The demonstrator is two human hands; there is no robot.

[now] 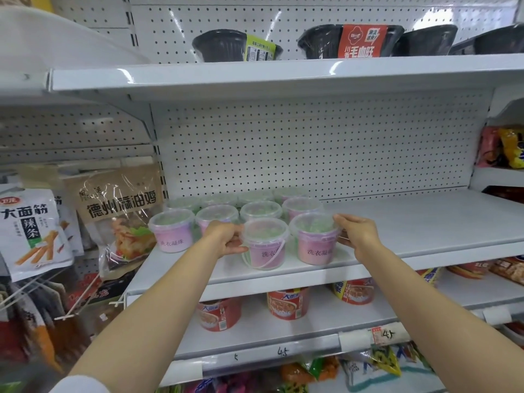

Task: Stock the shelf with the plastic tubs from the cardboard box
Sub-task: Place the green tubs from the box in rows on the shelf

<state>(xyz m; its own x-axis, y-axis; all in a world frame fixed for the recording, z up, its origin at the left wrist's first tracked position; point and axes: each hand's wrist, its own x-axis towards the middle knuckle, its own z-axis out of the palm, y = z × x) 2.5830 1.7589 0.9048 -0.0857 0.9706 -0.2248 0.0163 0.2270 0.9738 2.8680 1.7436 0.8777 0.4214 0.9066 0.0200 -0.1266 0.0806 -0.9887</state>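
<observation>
Front tubs (265,245) (316,239) on shelf (425,222): left hand (224,239) grip curled round one, right hand (358,235) other.

Back-row tubs (218,197) by shelf (425,222) rear edge: blurred, count unclear. Front tub (265,243) label partly hidden behind handle. Black bowl (493,41) cut off, right edge.

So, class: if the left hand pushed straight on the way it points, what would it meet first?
The left hand already grips the front tub; behind that, probably the second-row tub, though depth is unclear.
</observation>
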